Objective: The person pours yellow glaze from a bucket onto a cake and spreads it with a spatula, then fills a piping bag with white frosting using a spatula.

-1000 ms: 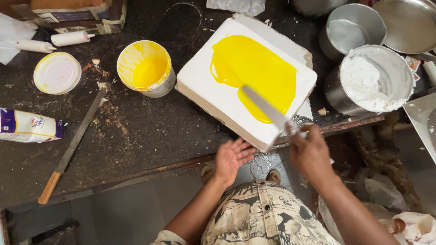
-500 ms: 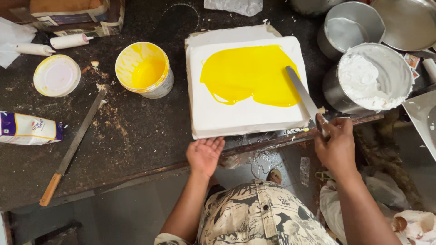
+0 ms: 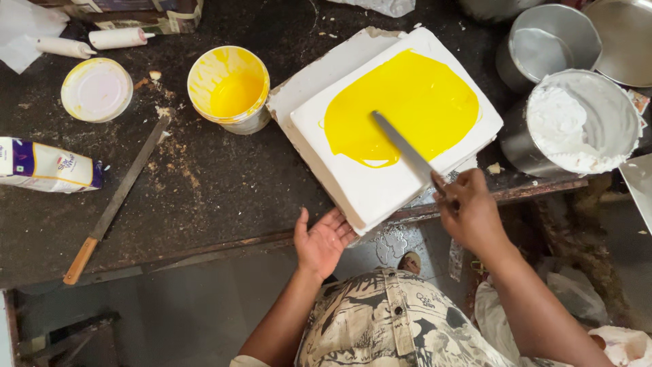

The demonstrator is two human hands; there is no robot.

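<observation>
The white slab (image 3: 397,146), coated with yellow paint, has been turned cornerwise on the bench (image 3: 204,183). Right hand (image 3: 468,211), fingers clamped on the palette knife (image 3: 404,146), spreads; left hand (image 3: 324,239), fingers apart, cups the slab's near corner.

Even, soft light from overhead; shadows are faint. The dark worktop (image 3: 224,183) looks matte, while the wet yellow paint (image 3: 407,102) shows mild sheen. Metal pots (image 3: 543,41) at 1 o'clock glare slightly. Focus is sharp throughout.
</observation>
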